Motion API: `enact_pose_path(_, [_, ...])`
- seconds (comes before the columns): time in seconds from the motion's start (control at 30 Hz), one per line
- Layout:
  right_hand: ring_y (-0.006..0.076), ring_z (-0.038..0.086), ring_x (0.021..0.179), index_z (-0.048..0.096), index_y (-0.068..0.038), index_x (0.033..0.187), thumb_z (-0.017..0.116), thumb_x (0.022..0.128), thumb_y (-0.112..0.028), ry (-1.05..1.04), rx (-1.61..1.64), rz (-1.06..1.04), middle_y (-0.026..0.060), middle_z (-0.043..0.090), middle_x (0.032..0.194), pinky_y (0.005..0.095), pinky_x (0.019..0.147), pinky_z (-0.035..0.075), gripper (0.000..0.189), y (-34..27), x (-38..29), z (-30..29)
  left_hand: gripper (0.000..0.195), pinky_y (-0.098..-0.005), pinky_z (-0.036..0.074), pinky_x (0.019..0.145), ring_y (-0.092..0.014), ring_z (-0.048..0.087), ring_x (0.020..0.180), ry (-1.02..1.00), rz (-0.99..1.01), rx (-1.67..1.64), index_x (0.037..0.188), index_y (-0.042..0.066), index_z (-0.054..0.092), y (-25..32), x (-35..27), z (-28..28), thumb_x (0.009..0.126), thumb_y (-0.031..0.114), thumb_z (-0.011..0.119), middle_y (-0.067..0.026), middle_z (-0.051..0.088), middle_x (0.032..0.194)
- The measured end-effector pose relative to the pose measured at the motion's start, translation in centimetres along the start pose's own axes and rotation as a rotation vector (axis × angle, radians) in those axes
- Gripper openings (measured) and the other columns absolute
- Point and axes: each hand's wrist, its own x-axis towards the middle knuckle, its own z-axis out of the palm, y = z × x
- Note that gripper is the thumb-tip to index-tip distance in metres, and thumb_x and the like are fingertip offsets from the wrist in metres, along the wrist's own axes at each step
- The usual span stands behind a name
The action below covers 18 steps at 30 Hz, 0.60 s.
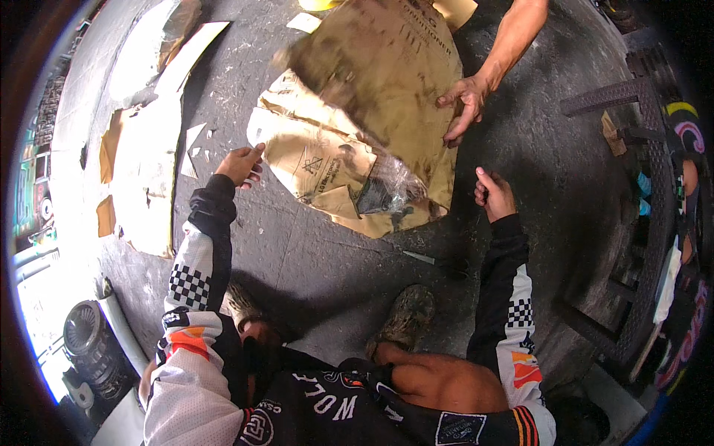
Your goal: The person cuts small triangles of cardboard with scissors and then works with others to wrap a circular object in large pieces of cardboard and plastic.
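A large sheet of stained brown cardboard (390, 72) with printed writing lies before me, blurred along its upper left. Its lower part (295, 148) is folded or layered, with crumpled clear plastic (399, 181) and tape near the bottom edge. My left hand (242, 166) is at the cardboard's left edge, fingers loosely bent; whether it pinches the edge is unclear. Lower right of the sheet, my right hand (495, 196) hovers apart from it, thumb raised, fingers curled, nothing visible in it. Another person's hand (467, 106) reaches in from the top, over the cardboard's right side.
A knife blade (418, 257) lies on the dark floor (334, 267) in front of my feet. More cardboard (148, 178) and small scraps (192, 148) are at left. A dark woven frame (650, 167) stands at right, and a black ribbed cylinder (92, 340) at lower left.
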Motion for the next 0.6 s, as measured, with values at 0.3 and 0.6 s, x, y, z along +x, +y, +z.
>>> enact_pose_path(0.3, [0.0097,0.045,0.057,0.053,-0.01,0.073,0.069,0.091,-0.032,-0.052,-0.188,-0.075,-0.0018,0.047,0.063,0.0275,0.053,0.035,0.032,2.1,0.6,0.4,0.068,-0.0353,0.055,0.064,-0.019,0.068,0.082,0.17,-0.026,-0.239,0.126,0.004,0.051,0.1,0.9,2.0,0.086,0.057,0.068,-0.0108,0.065,0.108])
enact_pose_path(0.6, [0.0086,0.042,0.055,0.057,-0.01,0.074,0.07,0.089,-0.041,-0.042,-0.248,-0.125,-0.0038,0.047,0.06,0.0272,0.055,0.034,0.036,0.8,-0.9,0.9,0.067,-0.041,0.057,0.081,-0.025,0.067,0.095,0.072,0.008,-0.588,0.126,-0.002,0.054,-2.9,3.6,2.8,0.083,0.043,0.078,-0.011,0.065,0.115])
